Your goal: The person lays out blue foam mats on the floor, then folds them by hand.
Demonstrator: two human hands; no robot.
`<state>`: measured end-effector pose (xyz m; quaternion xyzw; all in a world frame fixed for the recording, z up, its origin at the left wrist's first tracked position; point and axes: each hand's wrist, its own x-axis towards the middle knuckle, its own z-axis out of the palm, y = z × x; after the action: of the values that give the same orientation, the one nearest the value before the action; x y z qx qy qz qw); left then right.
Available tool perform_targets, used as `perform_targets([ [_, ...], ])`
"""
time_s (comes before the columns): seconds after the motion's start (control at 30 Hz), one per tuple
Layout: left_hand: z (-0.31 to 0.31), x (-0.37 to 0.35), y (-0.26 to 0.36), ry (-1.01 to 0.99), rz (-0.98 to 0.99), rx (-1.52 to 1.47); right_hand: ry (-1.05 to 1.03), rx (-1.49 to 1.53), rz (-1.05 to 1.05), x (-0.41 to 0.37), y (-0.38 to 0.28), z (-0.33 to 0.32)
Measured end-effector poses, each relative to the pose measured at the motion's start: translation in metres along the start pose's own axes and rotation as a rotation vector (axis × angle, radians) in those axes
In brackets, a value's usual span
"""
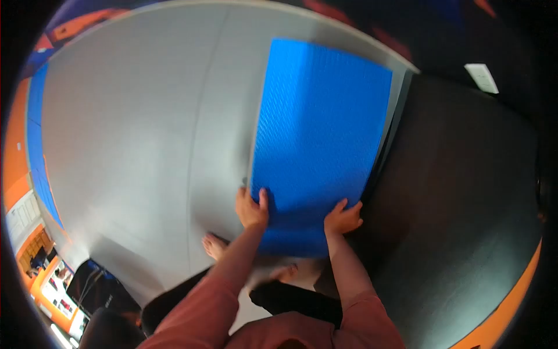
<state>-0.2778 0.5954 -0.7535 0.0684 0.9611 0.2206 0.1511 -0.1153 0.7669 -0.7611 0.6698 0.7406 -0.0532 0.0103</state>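
Fingers of the left hand and right hand clamp opposite edges of a blue mat, thumbs on top. It extends ahead over grey floor, beside a black panel. An even, level grip on both sides should keep it from twisting.

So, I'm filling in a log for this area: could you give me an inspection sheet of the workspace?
Surface: grey floor, with a thin dark line running along it.
Job's things: one blue mat, textured on top, held in both hands.
Clutter: a black object at lower left; what it is, I cannot tell.
Hands: left hand grips the mat's left edge, right hand its right edge, thumbs on top.
Cables: pale strands across the black object; cord or strap, unclear.
Surroundings: large dark surface at right, white plate beyond it, orange wall at far left.
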Motion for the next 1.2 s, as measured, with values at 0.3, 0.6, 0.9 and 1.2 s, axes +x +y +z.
perform_targets([
  [0.3,-0.364,-0.041,0.071,-0.549,-0.157,-0.092,-0.374,0.561,0.066,-0.089,-0.031,-0.184],
  [0.6,-0.634,-0.216,0.057,-0.221,0.107,-0.618,-0.573,1.172,0.058,-0.193,-0.091,-0.668],
  [0.9,-0.821,-0.382,0.081,0.146,-0.170,-0.924,-1.681,1.127,0.021,-0.192,-0.086,-0.785],
  [1.2,-0.859,-0.477,0.023,0.529,-0.349,-1.397,-1.891,0.972,-0.467,-0.296,-0.172,-0.862],
])
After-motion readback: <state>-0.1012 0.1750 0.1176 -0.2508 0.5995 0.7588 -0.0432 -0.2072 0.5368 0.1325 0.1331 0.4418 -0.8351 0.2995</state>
